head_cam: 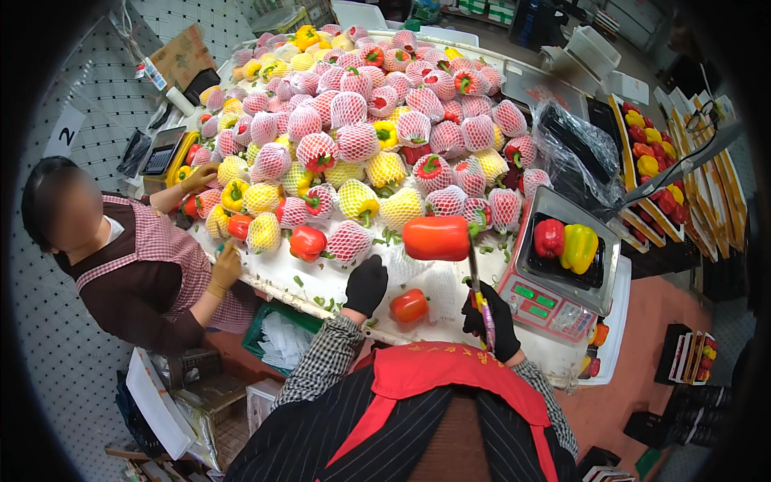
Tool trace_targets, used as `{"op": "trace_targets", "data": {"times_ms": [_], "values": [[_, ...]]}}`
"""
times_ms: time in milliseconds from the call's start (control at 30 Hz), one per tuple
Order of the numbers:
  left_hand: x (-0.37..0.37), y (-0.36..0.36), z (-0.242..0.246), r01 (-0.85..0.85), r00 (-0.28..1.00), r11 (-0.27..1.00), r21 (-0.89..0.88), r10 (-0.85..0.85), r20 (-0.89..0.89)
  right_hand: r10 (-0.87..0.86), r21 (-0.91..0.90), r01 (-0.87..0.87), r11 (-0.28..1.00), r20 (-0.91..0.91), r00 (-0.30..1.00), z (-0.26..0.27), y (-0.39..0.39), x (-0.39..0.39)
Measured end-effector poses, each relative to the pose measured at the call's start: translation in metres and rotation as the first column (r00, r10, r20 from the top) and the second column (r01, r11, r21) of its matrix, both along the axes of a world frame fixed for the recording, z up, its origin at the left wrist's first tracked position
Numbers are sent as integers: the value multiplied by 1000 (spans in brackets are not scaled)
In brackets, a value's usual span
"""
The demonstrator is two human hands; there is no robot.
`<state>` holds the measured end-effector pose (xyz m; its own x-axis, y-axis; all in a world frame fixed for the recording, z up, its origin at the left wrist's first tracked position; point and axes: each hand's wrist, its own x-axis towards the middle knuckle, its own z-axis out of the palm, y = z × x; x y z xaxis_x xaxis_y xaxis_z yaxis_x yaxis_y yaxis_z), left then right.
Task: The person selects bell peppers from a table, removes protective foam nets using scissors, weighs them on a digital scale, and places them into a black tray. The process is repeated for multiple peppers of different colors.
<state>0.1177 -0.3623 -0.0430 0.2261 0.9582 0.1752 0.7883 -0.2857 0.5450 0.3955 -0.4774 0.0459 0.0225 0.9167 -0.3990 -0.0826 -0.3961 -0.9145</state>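
Observation:
My right hand (495, 322), in a black glove, grips a pair of scissors (483, 310); the blades point up to the green stem of a large red bell pepper (435, 238). Over the white table (265, 265), my left hand (366, 285), also black-gloved, shows its back; its fingertips and anything under them are hidden. An orange-red pepper (409, 305) lies between my hands beside white foam netting (441, 293). Right of my right hand stands a scale (545, 307) with a black tray (579, 224) holding a red and a yellow pepper.
A large heap of peppers in pink and yellow foam nets (349, 108) covers the table's far side. At the left a co-worker (162, 265) reaches among peppers with gloved hands. A green crate of netting (283, 340) stands below the table edge. Boxes of peppers (653, 156) stand right.

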Motion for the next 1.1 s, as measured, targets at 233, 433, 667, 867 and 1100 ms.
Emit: {"op": "trace_targets", "data": {"times_ms": [233, 433, 667, 867, 1100], "values": [[4, -13, 49, -158, 946, 974, 161, 103, 309, 80, 213, -150, 966, 305, 949, 14, -1, 17], [13, 14, 93, 475, 678, 844, -248, -171, 715, 139, 284, -350, 893, 566, 813, -3, -5, 9], [15, 0, 56, 546, 441, 709, -447, 210, 873, 184, 183, -400, 898, 669, 720, -32, -12, 7], [19, -13, 32, 665, 6, 533, -523, 696, 718, 235, -29, -408, 913, 853, 466, -71, -12, 9], [35, -17, 36, 771, -57, 404, -493, 814, 578, 262, -63, -443, 895, 876, 405, -27, -1, 8]]}}
